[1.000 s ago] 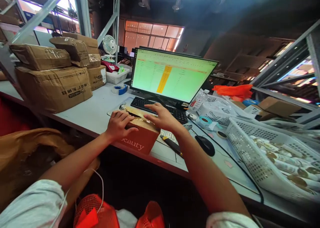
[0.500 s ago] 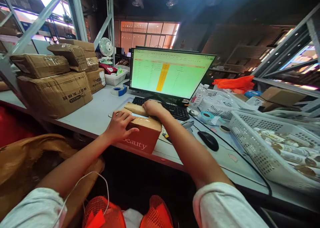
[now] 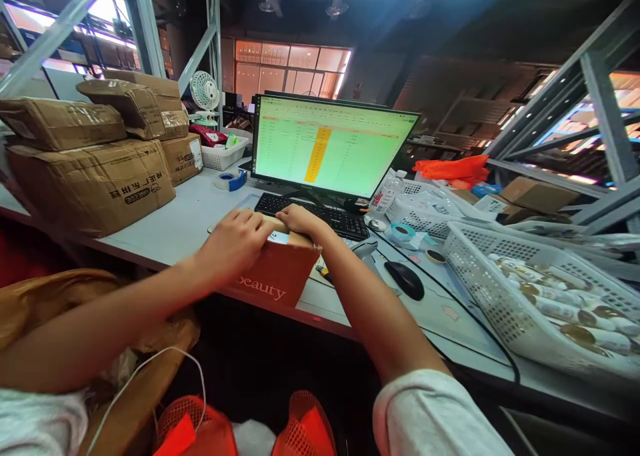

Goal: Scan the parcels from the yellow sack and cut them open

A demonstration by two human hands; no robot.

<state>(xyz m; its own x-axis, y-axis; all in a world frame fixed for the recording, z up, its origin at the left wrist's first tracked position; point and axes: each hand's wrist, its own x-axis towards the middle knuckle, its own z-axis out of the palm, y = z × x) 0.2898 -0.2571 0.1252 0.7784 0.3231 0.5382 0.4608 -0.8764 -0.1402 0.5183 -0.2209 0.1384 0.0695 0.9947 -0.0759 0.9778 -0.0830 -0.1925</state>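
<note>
A red cardboard box (image 3: pixel 273 276) with "Beauty" printed on its near side stands at the table's front edge. Its top is partly open, and something white and pale blue (image 3: pixel 279 237) shows inside. My left hand (image 3: pixel 237 239) reaches over the box's left side with its fingers curled onto the top. At the back right of the top, my right hand (image 3: pixel 300 219) is closed over the cardboard edge, its fingertips partly hidden.
Behind the box stand a keyboard (image 3: pixel 345 223) and a monitor (image 3: pixel 335 149). A black mouse (image 3: pixel 404 281) lies to the right, near a white basket (image 3: pixel 480 289) of wrapped rolls. Brown cartons (image 3: pixel 90 189) are stacked at left, beside blue tape (image 3: pixel 231 180).
My left hand has moved from the near left corner further over the box top, fingers curling more. The near flap appears raised, and my view has shifted slightly right.
</note>
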